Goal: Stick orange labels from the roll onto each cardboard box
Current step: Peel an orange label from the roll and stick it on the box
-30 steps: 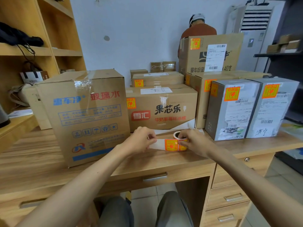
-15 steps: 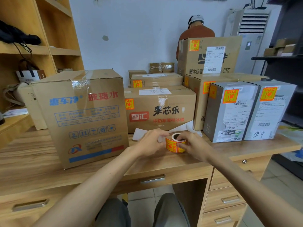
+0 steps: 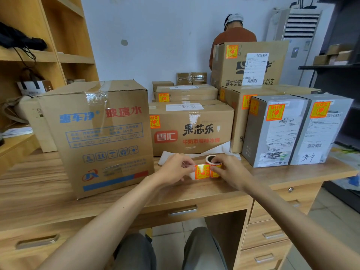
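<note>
The roll [image 3: 211,159] sits on the desk [image 3: 39,191], just to the right of the big box [image 3: 101,133]. The right hand [image 3: 231,172] has its fingers curled round the roll and holds it in place. The left hand [image 3: 175,168] pinches the loose end of the strip. One orange label [image 3: 202,171] is stretched between the two hands. It looks like it is about to be peeled off.

Many boxes already have an orange label:
- the brown box [image 3: 194,129] right of the big box
- the flat box [image 3: 185,93] behind that one
- the tall box [image 3: 249,65] far back and to the right of the big box
- the side box [image 3: 238,121] under the tall one
- the two grey boxes [image 3: 272,133], farthest right of the big box

The big box shows no orange label on the sides I can see. I think it is next, since it is so near the hands. The plain box [image 3: 37,123] behind the big box on the left shows no label either. The small boxes [image 3: 162,83] far behind show none, but they are too small to be sure.

So most of the job looks done, and a few boxes are left.
</note>
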